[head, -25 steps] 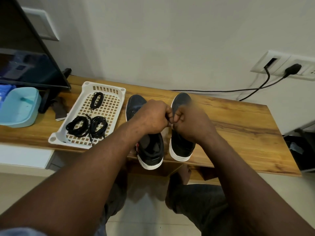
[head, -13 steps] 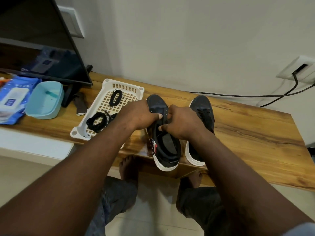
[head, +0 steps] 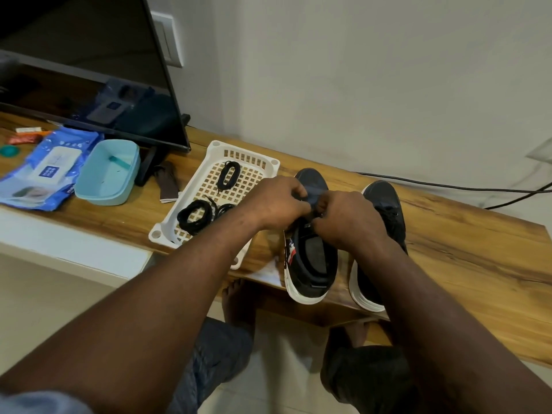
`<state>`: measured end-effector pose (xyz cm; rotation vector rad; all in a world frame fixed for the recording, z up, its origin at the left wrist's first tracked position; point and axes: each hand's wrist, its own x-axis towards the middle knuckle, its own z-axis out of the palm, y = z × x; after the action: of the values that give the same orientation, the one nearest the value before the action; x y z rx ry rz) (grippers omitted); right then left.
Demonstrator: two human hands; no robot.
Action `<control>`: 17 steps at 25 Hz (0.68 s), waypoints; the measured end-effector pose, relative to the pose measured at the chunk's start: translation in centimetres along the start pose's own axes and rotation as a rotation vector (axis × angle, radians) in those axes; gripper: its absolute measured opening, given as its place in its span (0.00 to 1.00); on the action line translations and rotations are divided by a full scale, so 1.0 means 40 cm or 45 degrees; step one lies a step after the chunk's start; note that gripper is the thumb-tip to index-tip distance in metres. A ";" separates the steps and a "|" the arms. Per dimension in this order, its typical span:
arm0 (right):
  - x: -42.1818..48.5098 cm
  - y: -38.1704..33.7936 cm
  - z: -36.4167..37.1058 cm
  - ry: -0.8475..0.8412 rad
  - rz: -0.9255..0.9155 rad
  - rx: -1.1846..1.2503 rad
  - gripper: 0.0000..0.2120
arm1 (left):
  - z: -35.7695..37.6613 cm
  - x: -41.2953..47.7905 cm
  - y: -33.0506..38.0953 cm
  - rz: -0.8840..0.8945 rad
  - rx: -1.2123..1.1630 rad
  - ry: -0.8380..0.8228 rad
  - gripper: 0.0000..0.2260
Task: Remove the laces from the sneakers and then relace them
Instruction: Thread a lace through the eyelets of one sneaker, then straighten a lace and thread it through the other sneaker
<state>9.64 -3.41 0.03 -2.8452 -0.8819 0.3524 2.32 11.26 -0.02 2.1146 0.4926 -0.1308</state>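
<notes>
Left sneaker (head: 310, 258) stands at the front edge of the wooden table (head: 478, 264), heel overhanging, with the right sneaker (head: 385, 204) just beside it. Left hand (head: 277, 204) and right hand (head: 343, 216) both pinch at the left sneaker's throat with curled fingers; lace or upper cannot be told.

Assessment: the shoe is light, with a soft upper and a stiff sole. Hold it by the eyelet edges and draw the lace by its tip.

White basket (head: 248, 152), beside the left sneaker, holds coiled black laces (head: 195, 216), limp and likely to tangle. Blue tub (head: 89, 195) holds one small teal item.
</notes>
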 end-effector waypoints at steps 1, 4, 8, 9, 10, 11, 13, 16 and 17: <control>0.004 0.000 0.004 0.001 -0.015 0.005 0.06 | -0.007 0.003 -0.003 -0.035 -0.092 -0.036 0.09; 0.009 0.003 0.009 0.105 -0.059 0.056 0.08 | -0.043 0.022 -0.030 -0.130 -0.216 0.061 0.06; 0.014 0.004 0.014 0.134 -0.070 0.088 0.08 | -0.080 0.069 -0.114 -0.225 0.368 0.430 0.04; 0.016 0.003 0.018 0.120 -0.075 0.078 0.07 | -0.083 0.076 -0.135 -0.266 0.434 0.462 0.07; 0.017 0.003 0.021 0.118 -0.076 0.076 0.06 | -0.083 0.082 -0.154 -0.302 0.493 0.468 0.10; 0.018 0.005 0.024 0.126 -0.079 0.080 0.05 | -0.081 0.083 -0.165 -0.333 0.573 0.443 0.13; 0.021 0.008 0.026 0.152 -0.089 0.097 0.05 | -0.075 0.085 -0.172 -0.372 0.735 0.349 0.15; 0.029 0.018 0.025 0.162 -0.069 0.164 0.05 | -0.061 0.099 -0.176 -0.409 0.825 0.383 0.16; 0.031 0.022 0.026 0.161 -0.057 0.189 0.06 | -0.054 0.104 -0.179 -0.409 0.863 0.422 0.16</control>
<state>10.83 -3.35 -1.35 -2.6747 -0.8555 0.2199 3.10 17.79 -5.53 2.7163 1.1100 -0.1439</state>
